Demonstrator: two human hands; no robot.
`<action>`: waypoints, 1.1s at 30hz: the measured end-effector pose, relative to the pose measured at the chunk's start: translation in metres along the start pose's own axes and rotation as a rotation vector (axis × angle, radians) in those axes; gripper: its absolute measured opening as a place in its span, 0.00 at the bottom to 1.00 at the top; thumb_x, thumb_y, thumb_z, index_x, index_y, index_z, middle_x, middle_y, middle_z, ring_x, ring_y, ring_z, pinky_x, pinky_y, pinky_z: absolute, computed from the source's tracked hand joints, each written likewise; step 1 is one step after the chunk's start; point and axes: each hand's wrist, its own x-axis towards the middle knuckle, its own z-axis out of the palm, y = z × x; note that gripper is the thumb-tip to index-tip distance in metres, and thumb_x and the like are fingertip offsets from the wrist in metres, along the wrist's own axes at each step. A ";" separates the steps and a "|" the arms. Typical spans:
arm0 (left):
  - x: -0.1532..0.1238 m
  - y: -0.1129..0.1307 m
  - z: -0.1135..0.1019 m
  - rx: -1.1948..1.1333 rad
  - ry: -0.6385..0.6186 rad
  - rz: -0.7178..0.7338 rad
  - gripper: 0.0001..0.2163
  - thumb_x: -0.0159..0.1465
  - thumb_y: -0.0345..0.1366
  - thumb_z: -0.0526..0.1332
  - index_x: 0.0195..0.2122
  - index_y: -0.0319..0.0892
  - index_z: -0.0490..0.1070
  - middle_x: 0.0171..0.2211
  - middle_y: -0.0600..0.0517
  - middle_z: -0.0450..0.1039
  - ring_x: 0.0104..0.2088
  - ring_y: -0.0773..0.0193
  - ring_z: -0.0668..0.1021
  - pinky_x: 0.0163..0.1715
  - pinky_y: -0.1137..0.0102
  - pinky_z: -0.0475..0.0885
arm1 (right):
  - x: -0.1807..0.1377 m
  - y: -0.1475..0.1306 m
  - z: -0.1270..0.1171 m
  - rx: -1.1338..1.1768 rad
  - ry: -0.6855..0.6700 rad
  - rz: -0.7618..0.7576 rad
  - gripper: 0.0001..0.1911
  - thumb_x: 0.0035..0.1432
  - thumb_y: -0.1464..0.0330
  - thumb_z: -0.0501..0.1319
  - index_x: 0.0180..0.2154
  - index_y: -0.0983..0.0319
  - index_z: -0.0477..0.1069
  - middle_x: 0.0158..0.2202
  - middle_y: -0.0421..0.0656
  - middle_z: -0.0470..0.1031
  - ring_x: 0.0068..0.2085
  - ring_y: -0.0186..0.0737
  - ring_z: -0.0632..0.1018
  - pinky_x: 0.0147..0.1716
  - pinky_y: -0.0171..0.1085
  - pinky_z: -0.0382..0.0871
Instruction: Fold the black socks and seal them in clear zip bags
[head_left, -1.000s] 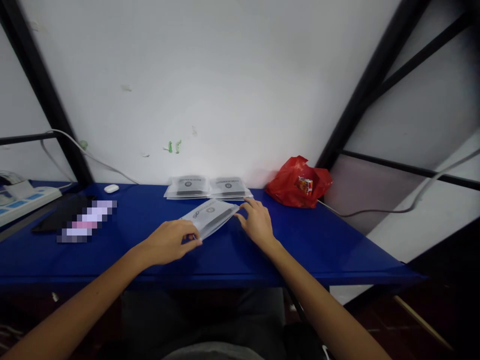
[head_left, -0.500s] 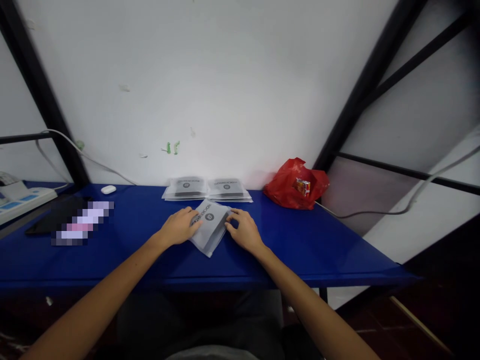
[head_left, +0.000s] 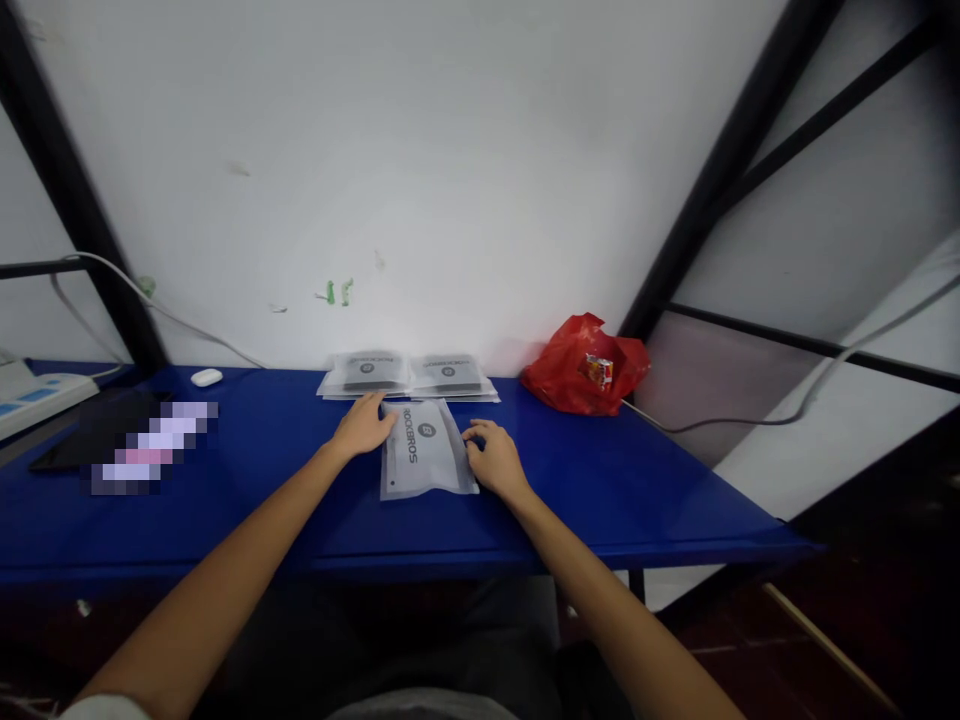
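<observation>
A grey plastic pouch with dark print lies flat on the blue table, its long side pointing away from me. My left hand rests at the pouch's far left corner, fingers stretched out and touching it. My right hand sits against the pouch's right edge, fingers loosely bent with the tips on that edge. Neither hand lifts the pouch.
Two low stacks of similar pouches lie by the wall just behind. A red plastic bag sits at the right. To the left are a dark flat device, a small white object and a power strip.
The pouch was turned from a slant and laid flat, lengthwise, in front of me. Both hands moved in from its ends to its far left corner and right edge.
</observation>
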 end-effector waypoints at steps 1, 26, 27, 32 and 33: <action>0.003 -0.006 0.004 -0.030 -0.026 -0.001 0.20 0.61 0.42 0.54 0.52 0.39 0.65 0.53 0.40 0.68 0.53 0.53 0.71 0.48 0.62 0.66 | 0.001 0.001 0.000 0.021 -0.012 -0.006 0.09 0.49 0.76 0.57 0.26 0.59 0.74 0.42 0.47 0.76 0.43 0.45 0.76 0.44 0.46 0.69; -0.010 -0.017 0.012 -0.123 -0.057 -0.028 0.17 0.61 0.36 0.51 0.47 0.36 0.71 0.47 0.45 0.71 0.49 0.57 0.71 0.53 0.64 0.63 | 0.002 -0.021 -0.019 0.158 -0.131 0.123 0.08 0.52 0.75 0.57 0.32 0.62 0.74 0.47 0.49 0.74 0.50 0.44 0.74 0.52 0.45 0.63; -0.010 -0.017 0.011 -0.121 -0.060 -0.029 0.17 0.62 0.36 0.51 0.47 0.37 0.71 0.47 0.45 0.71 0.49 0.57 0.71 0.53 0.64 0.62 | 0.002 -0.021 -0.019 0.154 -0.142 0.138 0.08 0.51 0.76 0.57 0.32 0.62 0.74 0.47 0.49 0.74 0.50 0.44 0.74 0.52 0.45 0.63; -0.011 -0.016 0.011 -0.112 -0.064 -0.037 0.17 0.62 0.36 0.50 0.48 0.38 0.71 0.47 0.46 0.71 0.50 0.58 0.71 0.53 0.65 0.62 | 0.002 -0.023 -0.021 0.195 -0.195 0.113 0.06 0.52 0.73 0.59 0.29 0.61 0.75 0.49 0.49 0.73 0.51 0.45 0.73 0.53 0.45 0.61; -0.011 -0.016 0.010 -0.109 -0.066 -0.037 0.17 0.62 0.36 0.50 0.48 0.38 0.71 0.48 0.46 0.71 0.50 0.58 0.70 0.53 0.65 0.62 | 0.002 -0.024 -0.021 0.202 -0.195 0.104 0.06 0.52 0.72 0.59 0.30 0.61 0.75 0.49 0.50 0.73 0.52 0.45 0.72 0.54 0.45 0.61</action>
